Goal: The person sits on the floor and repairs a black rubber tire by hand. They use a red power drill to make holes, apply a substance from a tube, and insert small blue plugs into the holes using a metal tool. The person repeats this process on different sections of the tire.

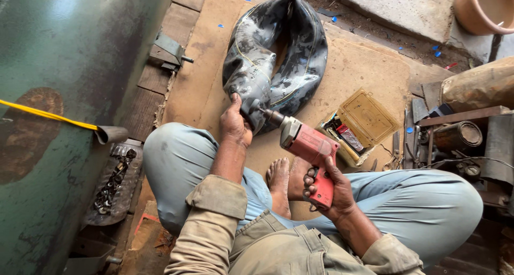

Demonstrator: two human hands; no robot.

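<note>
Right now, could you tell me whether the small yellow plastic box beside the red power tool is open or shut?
Open: the small yellow plastic box has its lid flipped back flat, contents exposed.

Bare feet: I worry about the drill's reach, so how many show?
2: both feet lie together between the crossed legs, beside the red drill in the right hand; toes partly hidden.

Glossy black rubber inner tube (276,55), matt red plastic drill (313,154), rough brown cardboard mat (369,66)
</note>
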